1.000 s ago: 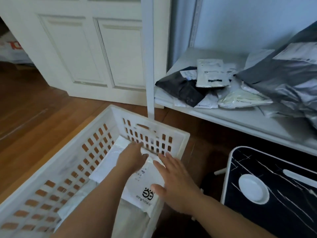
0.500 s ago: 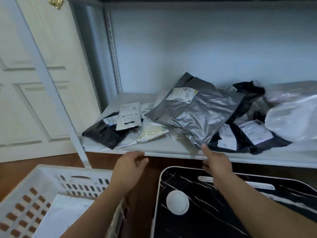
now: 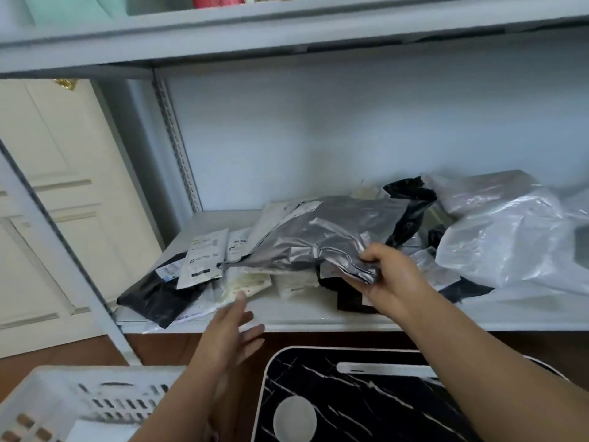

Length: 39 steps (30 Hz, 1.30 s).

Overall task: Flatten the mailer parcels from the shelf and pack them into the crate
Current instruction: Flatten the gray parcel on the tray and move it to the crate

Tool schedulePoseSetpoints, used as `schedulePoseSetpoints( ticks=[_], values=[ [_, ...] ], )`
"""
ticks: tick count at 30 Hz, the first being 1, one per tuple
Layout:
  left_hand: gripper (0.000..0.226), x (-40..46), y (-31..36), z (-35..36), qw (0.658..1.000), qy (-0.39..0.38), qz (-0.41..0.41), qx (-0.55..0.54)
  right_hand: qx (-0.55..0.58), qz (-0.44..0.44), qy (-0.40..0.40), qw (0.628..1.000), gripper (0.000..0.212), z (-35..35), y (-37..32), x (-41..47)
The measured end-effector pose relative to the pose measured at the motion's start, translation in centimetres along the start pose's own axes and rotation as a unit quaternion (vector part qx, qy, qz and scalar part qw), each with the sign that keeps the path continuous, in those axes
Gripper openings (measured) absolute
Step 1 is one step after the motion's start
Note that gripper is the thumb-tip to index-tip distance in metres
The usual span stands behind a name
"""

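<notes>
- The right hand [image 3: 387, 279] is pinching the near right corner of the crumpled silver-grey plastic mailer [image 3: 322, 237], thumb on top and fingers curled beneath; holding it by the edge is likely meant to peel it off the heap.
- That mailer is lying atop the pile on the pale grey metal shelf [image 3: 287, 320], overlapping the flat black plastic mailer [image 3: 156, 295] to its left and the clear crinkled plastic bag [image 3: 510, 240] to its right.
- The left hand [image 3: 231, 330] is hovering at the shelf's near edge, fingers straight and slightly apart, holding nothing, probably readying to support the mailer.
- The white slotted plastic crate [image 3: 79, 400] is waiting at the near left, below the shelf, within easy reach for packing.
</notes>
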<state>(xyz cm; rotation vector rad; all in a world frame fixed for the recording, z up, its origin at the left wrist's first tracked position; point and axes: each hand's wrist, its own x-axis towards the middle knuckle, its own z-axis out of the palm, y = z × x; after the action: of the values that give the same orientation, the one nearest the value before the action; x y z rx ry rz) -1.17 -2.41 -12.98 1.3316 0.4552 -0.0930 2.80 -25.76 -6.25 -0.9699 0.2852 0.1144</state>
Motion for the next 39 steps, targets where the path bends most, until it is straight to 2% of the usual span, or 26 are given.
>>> schedulePoseSetpoints(
  ticks=[2, 5, 9, 10, 12, 13, 15, 18, 20, 22, 26, 28, 31, 33, 35, 37, 39],
  values=[
    [0.062, -1.4, 0.6, 0.5, 0.989, 0.002, -0.035, -0.141, 0.005, 0.006, -0.015, 1.000, 0.021, -2.7, -1.1, -2.7],
    [0.062, -4.5, -0.5, 1.7, 0.983, 0.000, -0.056, -0.176, -0.070, 0.004, 0.016, 0.997, 0.025, -7.8, -0.6, -7.1],
    [0.042, -9.1, -5.5, 3.4, 1.000, -0.001, -0.012, -0.013, -0.183, 0.037, 0.029, 0.982, 0.031, -14.5, 2.7, -11.8],
    [0.048, -9.5, -7.6, 3.1, 0.999, -0.008, -0.010, 0.034, -0.211, 0.049, 0.039, 0.976, 0.026, -16.1, 3.8, -12.7],
    [0.087, -9.7, -12.3, 2.3, 0.991, 0.008, -0.003, 0.132, -0.278, 0.063, 0.086, 0.955, 0.012, -19.2, 6.3, -14.5],
    [0.097, -9.2, -15.2, 1.4, 0.983, 0.017, -0.004, 0.184, -0.326, 0.067, 0.116, 0.936, 0.019, -20.9, 7.7, -15.2],
    [0.095, -10.0, -18.8, 0.8, 0.966, 0.046, -0.020, 0.252, -0.434, 0.054, 0.164, 0.884, 0.034, -23.6, 10.2, -16.5],
    [0.071, -11.5, -23.4, -0.5, 0.959, 0.078, -0.107, 0.251, -0.501, 0.070, 0.224, 0.833, 0.046, -26.0, 13.1, -18.4],
    [0.073, -10.7, -26.8, -2.1, 0.956, 0.102, -0.133, 0.239, -0.512, 0.084, 0.255, 0.816, 0.047, -27.4, 14.6, -18.8],
    [0.069, -12.2, -25.8, -1.2, 0.957, 0.101, -0.123, 0.242, -0.527, 0.092, 0.265, 0.803, 0.047, -28.4, 15.9, -18.5],
    [0.039, -14.9, -22.2, 1.4, 0.960, 0.092, -0.100, 0.243, -0.545, 0.074, 0.245, 0.798, 0.042, -27.7, 16.7, -18.2],
    [0.032, -15.0, -21.5, 1.6, 0.949, 0.091, -0.035, 0.301, -0.546, 0.028, 0.243, 0.801, 0.039, -27.3, 16.2, -18.4],
    [0.021, -14.3, -21.1, 0.7, 0.929, 0.135, 0.062, 0.339, -0.539, -0.026, 0.256, 0.802, 0.041, -27.9, 15.6, -18.6],
    [0.012, -14.2, -21.3, 0.3, 0.925, 0.166, 0.056, 0.338, -0.536, -0.028, 0.268, 0.800, 0.041, -28.1, 16.2, -18.9],
    [0.008, -13.8, -22.4, -0.2, 0.926, 0.187, 0.018, 0.329, -0.512, -0.038, 0.272, 0.814, 0.042, -27.8, 17.0, -19.0],
    [0.015, -13.4, -23.0, -1.2, 0.922, 0.168, -0.016, 0.348, -0.506, -0.052, 0.253, 0.823, 0.042, -27.4, 17.1, -19.2],
    [0.021, -13.3, -22.9, -1.9, 0.921, 0.175, -0.003, 0.348, -0.503, -0.076, 0.216, 0.833, 0.041, -27.3, 16.9, -19.6]
  ],
)
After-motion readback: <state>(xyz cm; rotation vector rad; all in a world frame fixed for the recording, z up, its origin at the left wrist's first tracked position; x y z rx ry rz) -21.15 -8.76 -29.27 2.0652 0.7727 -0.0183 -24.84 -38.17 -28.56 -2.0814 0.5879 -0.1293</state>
